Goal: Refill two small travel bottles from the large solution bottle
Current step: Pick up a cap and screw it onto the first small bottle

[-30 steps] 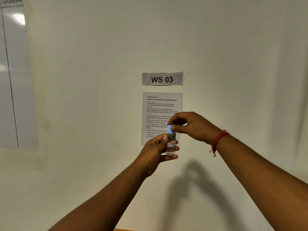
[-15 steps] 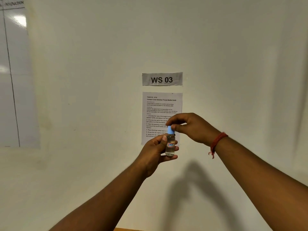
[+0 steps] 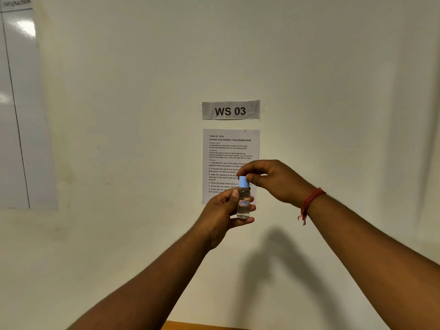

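Note:
A small clear travel bottle (image 3: 243, 206) with a red-edged label and clear liquid inside is held upright in front of the wall. My left hand (image 3: 221, 215) grips its body from the left, thumb across the front. On its neck sits a light blue cap (image 3: 243, 181), which my right hand (image 3: 273, 181) pinches from above and the right with thumb and fingers. A red thread is tied round my right wrist. The large solution bottle and the other travel bottle are out of view.
A white wall fills the view, with a "WS 03" sign (image 3: 230, 110) and a printed instruction sheet (image 3: 228, 153) behind my hands. A whiteboard (image 3: 14, 103) hangs at the far left. A strip of orange table edge (image 3: 202, 326) shows at the bottom.
Both hands with the bottle have stayed almost in place, drifting slightly left. My right fingers have shifted a little on the blue cap.

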